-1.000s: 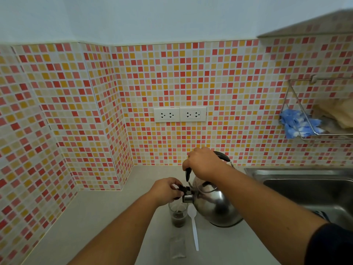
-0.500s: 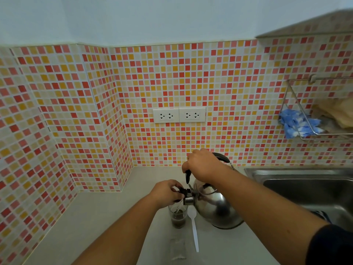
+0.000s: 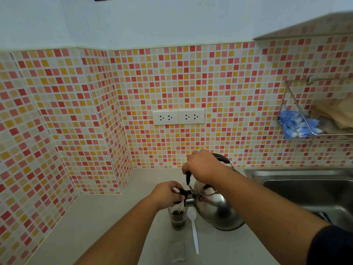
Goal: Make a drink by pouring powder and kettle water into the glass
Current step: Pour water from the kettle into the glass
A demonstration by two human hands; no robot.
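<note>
A person's right hand [image 3: 202, 167] was wrapped around the black handle of a steel kettle [image 3: 215, 209], tipping it toward the left so that its spout hung directly over a small clear glass [image 3: 178, 219] on a pale kitchen counter [image 3: 107, 226]. The left hand [image 3: 167, 194] pinched the black cap at the spout's tip between closed fingers, holding it just above the glass rim. A thin stream of water ran from the spout into the glass, which held dark brown liquid in its lower part. A white plastic spoon [image 3: 193, 230] lay on the counter just right of the glass, between it and the kettle's base, its bowl pointing toward the wall. A clear, flat sachet [image 3: 178, 251] lay on the counter nearer the camera than the glass. Behind the scene rose a wall of red, orange and cream mosaic tiles [image 3: 172, 83] bearing a pair of white power sockets [image 3: 178, 117]. A steel sink [image 3: 309, 190] sat to the right, with a wire rack [image 3: 309, 136] holding a blue cloth [image 3: 294, 124] fixed to the wall above it.
</note>
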